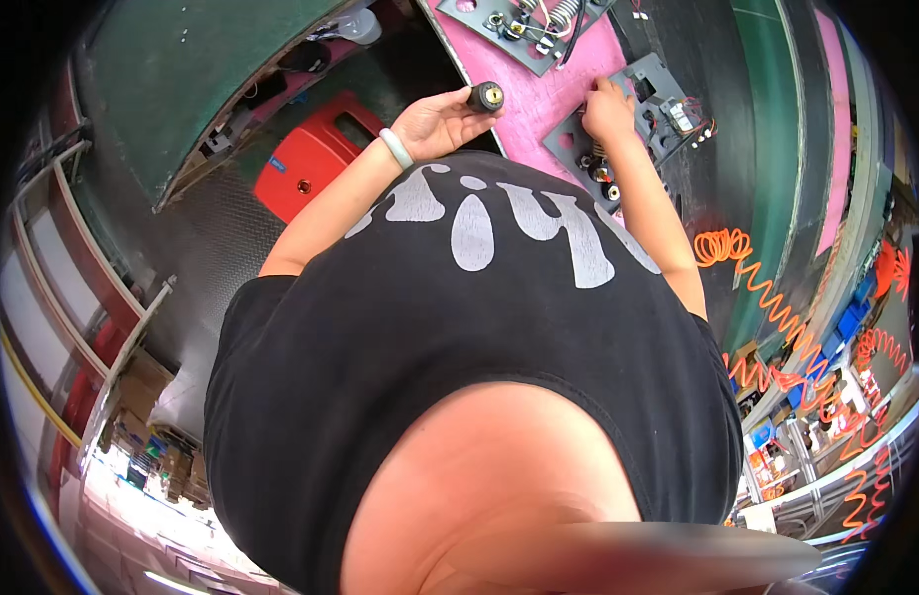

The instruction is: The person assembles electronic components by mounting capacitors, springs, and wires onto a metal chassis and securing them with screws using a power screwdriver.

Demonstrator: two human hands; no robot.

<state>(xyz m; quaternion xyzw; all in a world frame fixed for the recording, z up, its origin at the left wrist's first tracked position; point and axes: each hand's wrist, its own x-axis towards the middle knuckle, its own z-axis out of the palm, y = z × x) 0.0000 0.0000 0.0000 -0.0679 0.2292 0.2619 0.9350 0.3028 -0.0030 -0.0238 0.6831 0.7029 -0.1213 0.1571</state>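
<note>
While the black cylindrical socket (485, 97) sits pinched in the left hand (438, 124), brass end facing the grey panel (618, 129) | right hand (608, 109) fingers pressed together on that panel | pink mat (539, 94) beneath it.

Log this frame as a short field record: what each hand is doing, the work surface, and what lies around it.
left hand: left hand holds a black cylindrical socket with a brass centre, fingers closed round it
right hand: right hand rests on a grey panel; whether it grips anything cannot be told
grey panel: lies on the pink mat, carries round black fittings and wired parts
second panel: another grey plate further up the mat
wrist: pale bracelet on the left arm
nearby: red box at left, orange coiled hose at right
</note>
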